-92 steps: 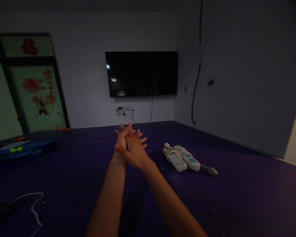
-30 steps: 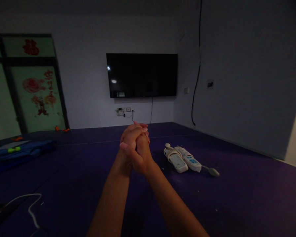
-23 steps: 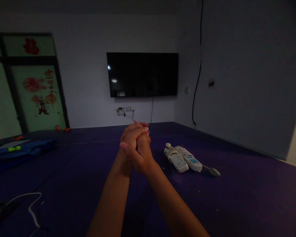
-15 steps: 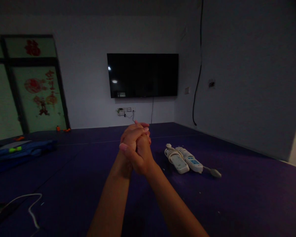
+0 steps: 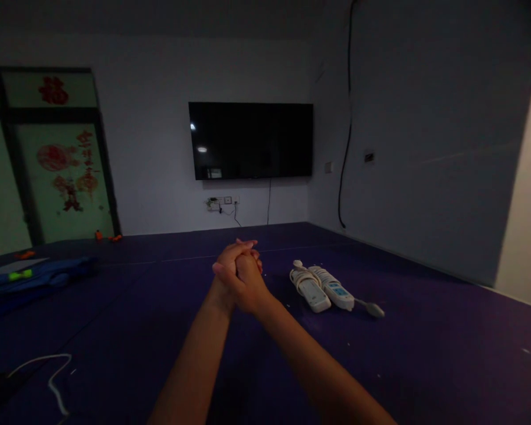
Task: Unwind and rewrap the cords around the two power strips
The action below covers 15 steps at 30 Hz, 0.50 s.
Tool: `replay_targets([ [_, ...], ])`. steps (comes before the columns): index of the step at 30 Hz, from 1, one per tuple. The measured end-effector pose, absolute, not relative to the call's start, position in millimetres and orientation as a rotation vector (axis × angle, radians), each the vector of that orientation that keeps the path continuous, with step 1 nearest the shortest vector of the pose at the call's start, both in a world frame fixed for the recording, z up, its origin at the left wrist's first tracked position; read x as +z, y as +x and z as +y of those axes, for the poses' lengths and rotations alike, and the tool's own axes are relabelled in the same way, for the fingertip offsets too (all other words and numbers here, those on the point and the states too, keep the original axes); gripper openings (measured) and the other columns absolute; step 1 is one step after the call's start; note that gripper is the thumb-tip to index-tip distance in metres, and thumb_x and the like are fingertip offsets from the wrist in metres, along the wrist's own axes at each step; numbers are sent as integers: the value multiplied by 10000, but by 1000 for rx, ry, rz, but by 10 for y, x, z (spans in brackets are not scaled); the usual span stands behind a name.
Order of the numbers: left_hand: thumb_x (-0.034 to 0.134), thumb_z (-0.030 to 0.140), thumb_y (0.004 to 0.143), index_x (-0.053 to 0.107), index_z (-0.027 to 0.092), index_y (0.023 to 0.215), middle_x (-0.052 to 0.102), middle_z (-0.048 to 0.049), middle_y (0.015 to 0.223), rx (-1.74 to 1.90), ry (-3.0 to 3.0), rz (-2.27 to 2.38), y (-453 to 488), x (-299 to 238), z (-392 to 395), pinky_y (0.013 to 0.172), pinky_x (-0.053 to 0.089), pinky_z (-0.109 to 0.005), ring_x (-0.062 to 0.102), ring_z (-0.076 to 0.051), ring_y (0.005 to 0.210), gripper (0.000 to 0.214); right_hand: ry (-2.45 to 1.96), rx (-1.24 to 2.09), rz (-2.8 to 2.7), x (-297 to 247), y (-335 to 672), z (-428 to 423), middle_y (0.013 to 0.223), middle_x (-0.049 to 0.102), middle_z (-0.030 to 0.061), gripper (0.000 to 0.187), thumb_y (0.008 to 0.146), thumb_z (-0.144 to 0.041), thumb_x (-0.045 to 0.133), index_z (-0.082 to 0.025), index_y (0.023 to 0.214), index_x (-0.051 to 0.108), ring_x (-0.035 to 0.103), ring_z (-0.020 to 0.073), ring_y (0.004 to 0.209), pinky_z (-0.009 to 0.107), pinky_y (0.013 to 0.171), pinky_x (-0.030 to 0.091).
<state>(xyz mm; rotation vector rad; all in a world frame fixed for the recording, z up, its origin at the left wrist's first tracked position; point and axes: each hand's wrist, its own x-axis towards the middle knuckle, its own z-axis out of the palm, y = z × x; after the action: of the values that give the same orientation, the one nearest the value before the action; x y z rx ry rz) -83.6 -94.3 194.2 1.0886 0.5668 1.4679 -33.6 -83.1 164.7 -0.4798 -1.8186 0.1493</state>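
My left hand [image 5: 225, 264] and my right hand [image 5: 251, 282] are clasped together in front of me, arms stretched out over the purple floor. The fingers are laced and closed around each other, with some fingertips hidden behind. No object shows between the palms. Two white power strips [image 5: 315, 296] with their cords wound round them lie to the right of my hands, apart from them. A plug [image 5: 374, 309] on a short length of cord sticks out at their right end.
Blue cloth [image 5: 66, 273] lies at the left with a yellow-green item [image 5: 20, 275] on it. Small orange things [image 5: 115, 238] sit by the glass door [image 5: 66, 183]. A white cable [image 5: 53, 378] curls at lower left. A television [image 5: 252, 141] hangs on the far wall.
My clasped hands sit slightly lower and further left in the view, still locked together. The whole scene has shifted a little leftward as my head turned. The power strips lie as before.
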Motion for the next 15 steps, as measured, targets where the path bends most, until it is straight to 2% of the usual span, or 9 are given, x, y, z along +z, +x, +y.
replay_targets([
  [4, 607, 418, 677, 534, 155, 800, 552, 9, 610, 1331, 933, 721, -763, 1396, -821, 547, 455, -277, 562, -133, 535, 300, -636, 244, -2008, 1224, -71, -792, 951, 617, 156, 546, 870, -546, 358, -73, 984, 606, 578, 240, 925, 401, 881, 436],
  [7, 616, 488, 688, 581, 162, 796, 633, -48, 803, 1342, 1098, 893, -859, 897, -882, 749, 483, -317, 624, -179, 776, 346, -491, 146, -2323, 888, 150, -803, 1079, 612, 162, 665, 858, -625, 305, -89, 1125, 593, 537, 261, 1054, 402, 952, 389],
  [9, 609, 526, 700, 630, 172, 881, 654, -81, 979, 1279, 1411, 979, -1000, 610, -974, 890, 442, -346, 593, -220, 985, 398, -432, 42, -2504, 702, 250, -799, 1255, 534, 141, 708, 837, -655, 345, -154, 1328, 450, 474, 255, 1161, 399, 1012, 333],
  [12, 510, 589, 761, 641, 180, 969, 663, -97, 1031, 1235, 1660, 1148, -1208, 322, -1099, 903, 439, -378, 584, -243, 1010, 477, -447, -25, -2648, 494, 314, -778, 1375, 440, 126, 728, 835, -631, 399, -218, 1425, 293, 416, 259, 1231, 421, 1034, 306],
  [15, 432, 596, 806, 649, 160, 952, 676, -109, 999, 1247, 1787, 1265, -1297, 212, -1148, 877, 453, -379, 598, -244, 963, 508, -527, 8, -2651, 371, 317, -773, 1384, 437, 129, 711, 857, -581, 415, -202, 1437, 258, 417, 244, 1235, 410, 1025, 326],
])
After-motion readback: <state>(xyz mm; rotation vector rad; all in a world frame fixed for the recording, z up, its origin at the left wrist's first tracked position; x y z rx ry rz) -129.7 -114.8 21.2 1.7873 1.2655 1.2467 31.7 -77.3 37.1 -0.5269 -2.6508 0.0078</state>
